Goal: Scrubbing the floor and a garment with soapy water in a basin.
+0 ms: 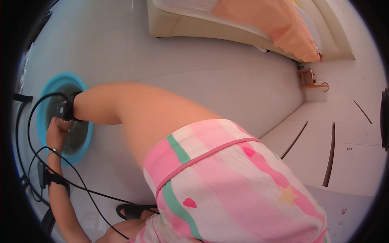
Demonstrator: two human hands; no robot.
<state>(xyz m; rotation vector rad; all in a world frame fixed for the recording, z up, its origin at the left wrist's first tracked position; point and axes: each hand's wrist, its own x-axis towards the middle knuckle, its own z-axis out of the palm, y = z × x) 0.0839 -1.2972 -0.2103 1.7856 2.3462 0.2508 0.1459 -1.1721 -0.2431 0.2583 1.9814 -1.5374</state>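
Note:
A light blue round basin (65, 76) stands on the floor at the far left, holding murky grey-green water (77, 139). Both of my arms reach into it. My right hand (66, 124) is mostly hidden behind the black device strapped to its wrist (64, 110). Close against it is my left hand (55, 124), low over the water. The fingers of both hands are too small and covered to make out, and whether anything is between them does not show. A silvery bracelet (52, 151) circles my left wrist, and another black device (42, 174) is strapped to that forearm.
Black cables (79, 174) loop from the wrist devices across the basin's side. A cream bed (202, 26) with an orange cover (263, 20) stands at the top. White cabinets (310, 152) line the right. A black sandal (131, 211) shows below.

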